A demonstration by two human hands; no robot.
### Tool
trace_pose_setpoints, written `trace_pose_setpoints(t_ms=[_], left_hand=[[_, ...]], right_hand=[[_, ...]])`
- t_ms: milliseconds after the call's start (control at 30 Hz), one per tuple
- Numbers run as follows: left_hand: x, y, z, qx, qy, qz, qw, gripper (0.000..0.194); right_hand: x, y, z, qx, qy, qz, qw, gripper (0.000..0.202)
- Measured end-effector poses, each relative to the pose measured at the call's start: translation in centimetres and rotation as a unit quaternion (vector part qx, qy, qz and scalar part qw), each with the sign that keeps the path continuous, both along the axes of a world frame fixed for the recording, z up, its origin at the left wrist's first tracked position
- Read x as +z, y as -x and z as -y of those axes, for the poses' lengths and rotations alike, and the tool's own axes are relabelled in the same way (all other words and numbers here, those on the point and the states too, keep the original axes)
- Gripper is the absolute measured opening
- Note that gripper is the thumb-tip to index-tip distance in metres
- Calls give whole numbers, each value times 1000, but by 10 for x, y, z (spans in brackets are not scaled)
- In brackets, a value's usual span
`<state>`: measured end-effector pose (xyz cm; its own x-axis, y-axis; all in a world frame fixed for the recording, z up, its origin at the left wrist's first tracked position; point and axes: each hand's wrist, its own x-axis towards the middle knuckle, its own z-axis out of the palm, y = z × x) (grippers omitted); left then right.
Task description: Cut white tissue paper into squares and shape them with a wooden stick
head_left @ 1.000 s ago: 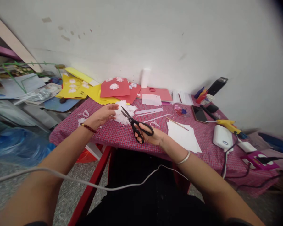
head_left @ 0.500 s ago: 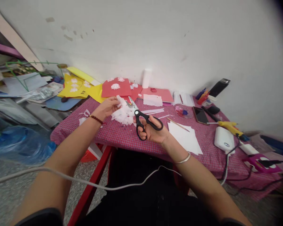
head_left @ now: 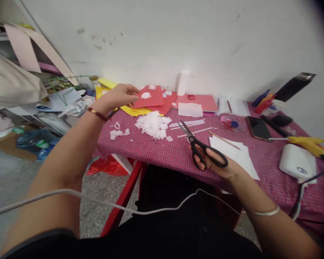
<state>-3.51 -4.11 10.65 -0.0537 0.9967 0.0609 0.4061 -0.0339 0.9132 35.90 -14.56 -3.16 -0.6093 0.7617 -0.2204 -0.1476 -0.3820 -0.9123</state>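
My right hand [head_left: 221, 167] holds black-handled scissors [head_left: 196, 141] low over the front of the table, thumb and fingers through the loops. The blades are slightly apart and point up and left. My left hand [head_left: 121, 96] is raised beside the red paper sheets [head_left: 155, 99], its fingers stretched and nothing in them. Between the hands lies a heap of small white paper pieces [head_left: 153, 125]. Thin white paper strips [head_left: 190, 123] lie right of the heap, near the scissor tips. White scraps [head_left: 117, 134] are scattered on its left.
A checked cloth [head_left: 162, 153] covers the table. To the right are a white sheet [head_left: 244, 158], a pencil [head_left: 224, 139], a phone [head_left: 259, 127], a yellow glue gun [head_left: 307, 141] and a white box-shaped device [head_left: 297, 162]. A white cable [head_left: 151, 211] crosses before my body.
My left hand has left the white paper piece and lifted away towards the back left. My right hand has drawn the scissors back from the heap. The view has shifted left.
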Motion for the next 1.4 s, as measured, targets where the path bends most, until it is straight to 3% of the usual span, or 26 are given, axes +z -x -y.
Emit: trace_pose_setpoints(t_ms=[133, 267, 367, 467, 600, 733, 867, 967, 1000, 1067, 1100, 1167, 1300, 1400], left_hand=[[-15, 18, 32, -99, 79, -66, 990, 35], [-48, 9, 49, -195, 69, -290, 934, 25], [-74, -26, 53, -217, 12, -369, 904, 31], [-97, -74, 49, -248, -38, -337, 907, 29], [-118, -123, 31, -264, -125, -372, 881, 30], [-133, -143, 14, -243, -85, -429, 866, 39], [-137, -138, 3, -218, -39, -403, 888, 49], [-124, -121, -6, -156, -61, -413, 895, 54], [-118, -115, -9, -111, -82, -441, 887, 54], [-105, -109, -12, -6, -156, -521, 839, 48], [-100, -110, -11, 18, -187, -544, 818, 46], [-94, -123, -5, -20, -217, -545, 809, 41], [-102, -173, 10, -206, -226, -462, 832, 29], [-117, -206, 6, -232, -208, -447, 838, 27]], right_hand=[[-14, -5, 0, -7, 25, -53, 998, 41], [-24, -6, -3, -18, 47, -112, 992, 44], [-30, -7, -6, -52, 60, -159, 984, 42], [-33, -8, -6, -65, 58, -177, 980, 38], [-34, -7, -3, -58, 36, -181, 981, 38], [-33, -5, -3, -60, 29, -182, 981, 41], [-33, -5, -4, -64, 31, -181, 981, 41], [-34, -4, -4, -59, 23, -186, 981, 39], [-35, -4, -4, -58, 22, -189, 980, 40], [-35, -4, -4, -54, 19, -201, 978, 42], [-35, -5, -4, -53, 17, -212, 976, 43], [-30, -9, -2, -57, 13, -243, 968, 44], [-5, -27, 4, -112, -6, -276, 955, 37], [17, -44, 7, -161, -27, -273, 948, 34]])
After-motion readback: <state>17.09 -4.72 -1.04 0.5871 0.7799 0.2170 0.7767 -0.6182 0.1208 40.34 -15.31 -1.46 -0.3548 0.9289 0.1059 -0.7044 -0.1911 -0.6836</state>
